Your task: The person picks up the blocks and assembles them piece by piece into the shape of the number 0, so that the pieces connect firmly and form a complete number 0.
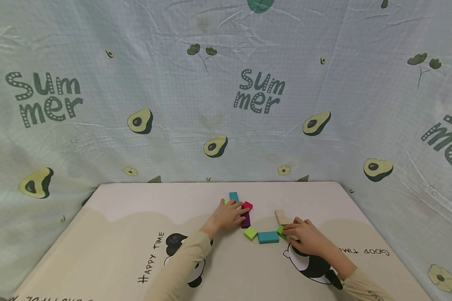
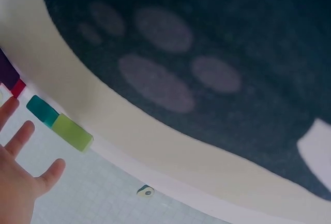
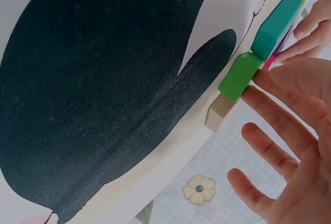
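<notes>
Pale tabletop (image 1: 109, 240): red block (image 1: 250, 205) at spread left hand (image 1: 227, 215), green block (image 3: 239, 76) against relaxed right hand (image 1: 306, 237).

Nearest the far edge of the table (image 1: 113, 238), the rearmost block (image 1: 233, 195) is placed, with the outer block (image 2: 72, 132) set against it, to its left. At its right front lies the linking block (image 1: 248, 205); whether they touch is partly hidden by the left hand (image 1: 226, 215). Before that, the side block (image 1: 245, 222) is laid. Nearer the front edge, the middle block (image 1: 268, 237) is set between the left front block (image 1: 250, 233) and the right front block (image 1: 281, 232), behind which the end block (image 1: 281, 216) is placed.
</notes>
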### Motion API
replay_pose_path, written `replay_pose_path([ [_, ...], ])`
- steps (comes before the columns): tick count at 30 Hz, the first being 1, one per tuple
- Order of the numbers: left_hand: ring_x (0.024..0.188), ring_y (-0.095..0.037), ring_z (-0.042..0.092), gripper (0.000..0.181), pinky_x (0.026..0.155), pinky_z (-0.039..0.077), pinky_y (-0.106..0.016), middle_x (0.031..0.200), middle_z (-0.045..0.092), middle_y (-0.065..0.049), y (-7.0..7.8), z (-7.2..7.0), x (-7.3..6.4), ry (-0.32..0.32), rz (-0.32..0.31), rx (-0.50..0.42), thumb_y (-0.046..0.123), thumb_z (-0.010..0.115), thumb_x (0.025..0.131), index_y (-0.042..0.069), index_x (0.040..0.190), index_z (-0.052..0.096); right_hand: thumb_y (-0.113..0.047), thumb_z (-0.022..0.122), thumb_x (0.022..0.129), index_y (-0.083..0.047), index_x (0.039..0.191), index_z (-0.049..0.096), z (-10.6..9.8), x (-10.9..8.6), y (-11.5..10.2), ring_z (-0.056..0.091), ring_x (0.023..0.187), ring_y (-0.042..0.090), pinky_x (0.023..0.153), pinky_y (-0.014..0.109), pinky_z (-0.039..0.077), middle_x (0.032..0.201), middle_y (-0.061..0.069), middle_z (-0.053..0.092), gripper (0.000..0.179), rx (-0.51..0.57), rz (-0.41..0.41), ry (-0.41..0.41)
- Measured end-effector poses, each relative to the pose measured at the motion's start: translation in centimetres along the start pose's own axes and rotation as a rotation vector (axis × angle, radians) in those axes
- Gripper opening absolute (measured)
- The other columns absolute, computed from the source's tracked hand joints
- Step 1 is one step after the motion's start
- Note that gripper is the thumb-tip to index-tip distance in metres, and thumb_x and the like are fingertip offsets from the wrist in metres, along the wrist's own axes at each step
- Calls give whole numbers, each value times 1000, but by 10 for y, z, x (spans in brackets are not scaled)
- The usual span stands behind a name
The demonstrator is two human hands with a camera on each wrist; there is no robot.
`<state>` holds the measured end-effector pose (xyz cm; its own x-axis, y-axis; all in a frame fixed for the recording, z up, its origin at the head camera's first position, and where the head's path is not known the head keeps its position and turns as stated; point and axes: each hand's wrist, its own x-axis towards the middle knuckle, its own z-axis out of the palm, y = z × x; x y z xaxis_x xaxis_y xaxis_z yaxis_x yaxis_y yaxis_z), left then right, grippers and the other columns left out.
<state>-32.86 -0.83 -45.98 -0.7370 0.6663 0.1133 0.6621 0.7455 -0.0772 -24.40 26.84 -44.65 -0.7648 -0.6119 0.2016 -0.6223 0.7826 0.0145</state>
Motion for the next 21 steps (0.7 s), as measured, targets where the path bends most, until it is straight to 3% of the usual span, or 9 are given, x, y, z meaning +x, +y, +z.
replay_pose_path([
  [7,115,-18,41,39,95,35,-55,130,48,2,1,-1,0,19,11,20,39,42,92,29,129,48,-12,63,78,-13,101,68,0,-2,0,47,83,15,65,34,36,105,3,66,24,-17,-19,13],
  [21,117,-18,40,40,97,34,-53,132,47,4,3,-1,3,-4,10,52,39,40,92,29,130,46,-16,67,75,-17,95,70,8,1,11,49,81,14,66,33,36,97,-2,68,20,-113,-160,112],
])
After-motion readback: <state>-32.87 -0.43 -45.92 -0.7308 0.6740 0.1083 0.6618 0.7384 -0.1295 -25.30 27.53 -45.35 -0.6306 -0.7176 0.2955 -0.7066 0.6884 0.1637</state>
